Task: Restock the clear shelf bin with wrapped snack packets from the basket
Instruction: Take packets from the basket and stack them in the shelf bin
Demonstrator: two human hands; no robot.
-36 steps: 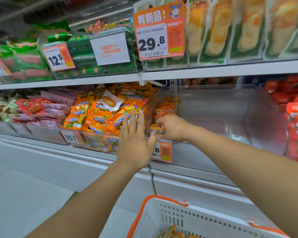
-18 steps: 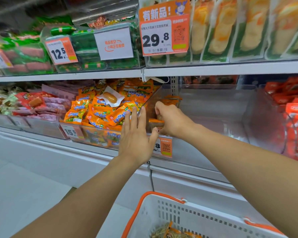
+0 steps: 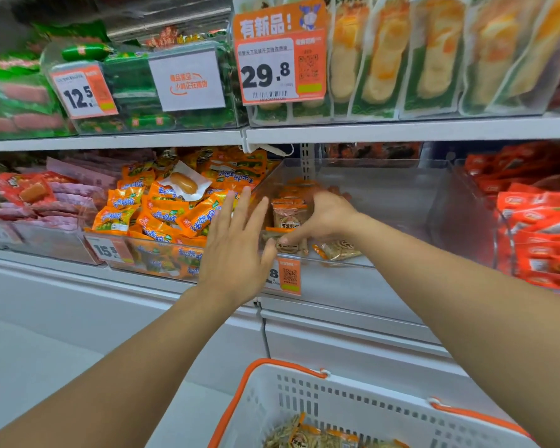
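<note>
Both arms reach toward 12 o'clock. Left hand (image 3: pixel 236 253) is held flat with its fingers (image 3: pixel 240 208) straight and spread. Right hand (image 3: pixel 324 218) has its fingers curled, thumb toward 9 o'clock.

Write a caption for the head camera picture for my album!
Right hand lines up snack packets in the clear bin, left hand open nearby.

The clear, glossy plastic shelf bin (image 3: pixel 385 189) reflects light on its smooth walls. Inside it, under the right hand (image 3: pixel 324 218), stand shiny film-wrapped tan snack packets (image 3: pixel 288 215). Left of that grip lie glossy orange foil-like packets (image 3: pixel 162 215). Below, the white perforated plastic basket (image 3: pixel 337 405) looks matt, with an orange rim.
</note>
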